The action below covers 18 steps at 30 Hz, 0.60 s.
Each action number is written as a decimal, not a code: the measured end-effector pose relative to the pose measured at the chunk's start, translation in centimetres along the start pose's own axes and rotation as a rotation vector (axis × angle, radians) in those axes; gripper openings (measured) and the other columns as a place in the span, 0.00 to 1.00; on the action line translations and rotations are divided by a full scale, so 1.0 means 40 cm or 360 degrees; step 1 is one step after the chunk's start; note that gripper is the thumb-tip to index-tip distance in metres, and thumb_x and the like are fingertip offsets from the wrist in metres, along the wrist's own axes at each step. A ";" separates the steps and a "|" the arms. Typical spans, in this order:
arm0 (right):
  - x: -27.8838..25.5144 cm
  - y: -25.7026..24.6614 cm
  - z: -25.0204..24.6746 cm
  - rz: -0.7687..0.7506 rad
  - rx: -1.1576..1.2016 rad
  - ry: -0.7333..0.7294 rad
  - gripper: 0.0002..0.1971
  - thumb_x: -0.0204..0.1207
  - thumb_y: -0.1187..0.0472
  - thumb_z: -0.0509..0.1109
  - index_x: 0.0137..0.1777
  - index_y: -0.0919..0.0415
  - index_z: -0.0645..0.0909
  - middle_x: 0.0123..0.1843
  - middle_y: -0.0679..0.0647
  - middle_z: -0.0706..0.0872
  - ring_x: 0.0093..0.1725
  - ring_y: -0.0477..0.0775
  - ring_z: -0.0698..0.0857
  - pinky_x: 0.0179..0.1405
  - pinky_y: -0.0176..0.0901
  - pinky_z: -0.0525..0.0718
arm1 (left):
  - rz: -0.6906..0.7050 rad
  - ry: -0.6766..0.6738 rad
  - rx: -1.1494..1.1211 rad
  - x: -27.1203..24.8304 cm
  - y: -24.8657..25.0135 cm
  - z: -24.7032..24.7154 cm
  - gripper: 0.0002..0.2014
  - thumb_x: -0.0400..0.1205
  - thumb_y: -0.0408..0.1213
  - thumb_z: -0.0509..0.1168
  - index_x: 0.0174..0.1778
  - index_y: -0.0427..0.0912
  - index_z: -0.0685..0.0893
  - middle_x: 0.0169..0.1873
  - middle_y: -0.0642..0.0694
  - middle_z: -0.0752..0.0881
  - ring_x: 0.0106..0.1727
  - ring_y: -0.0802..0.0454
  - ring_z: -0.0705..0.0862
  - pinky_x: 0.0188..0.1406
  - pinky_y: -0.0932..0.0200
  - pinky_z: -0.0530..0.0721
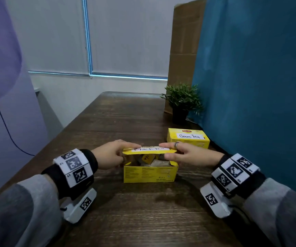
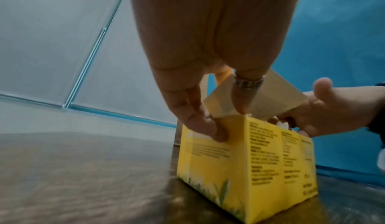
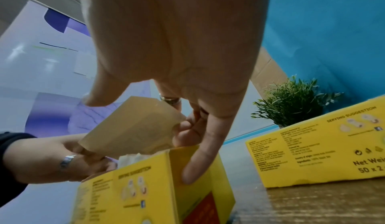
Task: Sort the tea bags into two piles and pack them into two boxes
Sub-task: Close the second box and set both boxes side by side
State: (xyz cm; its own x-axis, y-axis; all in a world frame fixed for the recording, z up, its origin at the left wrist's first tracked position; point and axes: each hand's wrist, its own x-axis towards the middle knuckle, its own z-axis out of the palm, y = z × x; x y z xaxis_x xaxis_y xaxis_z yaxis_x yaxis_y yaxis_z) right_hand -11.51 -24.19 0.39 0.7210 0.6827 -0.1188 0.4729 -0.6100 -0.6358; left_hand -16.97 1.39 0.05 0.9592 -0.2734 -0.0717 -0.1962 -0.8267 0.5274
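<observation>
A yellow box marked "Black Tea" (image 1: 149, 172) stands on the table in front of me. Its lid (image 1: 149, 150) is tilted partway over the opening, and tea bags (image 1: 149, 160) show inside. My left hand (image 1: 125, 152) pinches the lid's left end, with other fingers (image 2: 208, 128) down the box's side wall (image 2: 208, 161). My right hand (image 1: 168, 150) pinches the lid's right end (image 3: 129, 132), and one finger (image 3: 193, 170) lies down that end of the box (image 3: 129, 194). A second yellow box marked "Green Tea" (image 1: 188, 138) sits closed behind on the right.
A small potted plant (image 1: 181, 104) stands at the back right in front of a tall cardboard sheet (image 1: 184, 50). A blue partition (image 1: 250, 86) runs along the table's right side. The dark wooden table (image 1: 125, 211) stretches forward, its left edge slanting away.
</observation>
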 end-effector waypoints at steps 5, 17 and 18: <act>-0.005 0.007 -0.010 0.0115 -0.0193 -0.0064 0.34 0.75 0.37 0.59 0.81 0.40 0.57 0.74 0.53 0.69 0.72 0.50 0.72 0.66 0.33 0.68 | 0.0012 -0.0255 0.0019 -0.009 -0.005 -0.018 0.58 0.49 0.81 0.63 0.78 0.65 0.59 0.71 0.58 0.67 0.63 0.53 0.75 0.62 0.59 0.79; 0.009 0.015 0.012 0.0019 -0.0037 0.0142 0.27 0.73 0.53 0.75 0.71 0.40 0.71 0.64 0.50 0.84 0.60 0.49 0.83 0.63 0.45 0.82 | -0.0021 -0.0162 0.0106 -0.017 0.002 -0.001 0.22 0.82 0.51 0.59 0.67 0.77 0.59 0.74 0.51 0.68 0.69 0.51 0.73 0.69 0.57 0.73; 0.010 0.019 0.013 0.0030 -0.0052 0.0126 0.28 0.72 0.52 0.75 0.70 0.36 0.71 0.62 0.53 0.85 0.58 0.51 0.85 0.61 0.47 0.83 | -0.0032 -0.0202 0.0151 -0.017 0.003 0.000 0.23 0.82 0.50 0.59 0.69 0.76 0.59 0.77 0.50 0.64 0.71 0.50 0.71 0.71 0.58 0.70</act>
State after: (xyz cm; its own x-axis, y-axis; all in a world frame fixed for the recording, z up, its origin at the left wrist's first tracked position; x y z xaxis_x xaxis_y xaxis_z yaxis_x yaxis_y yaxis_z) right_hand -11.11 -24.16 -0.55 0.7671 0.6378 -0.0690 0.4742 -0.6363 -0.6085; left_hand -17.64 1.48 0.16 0.9309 -0.3112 -0.1912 -0.2012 -0.8738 0.4426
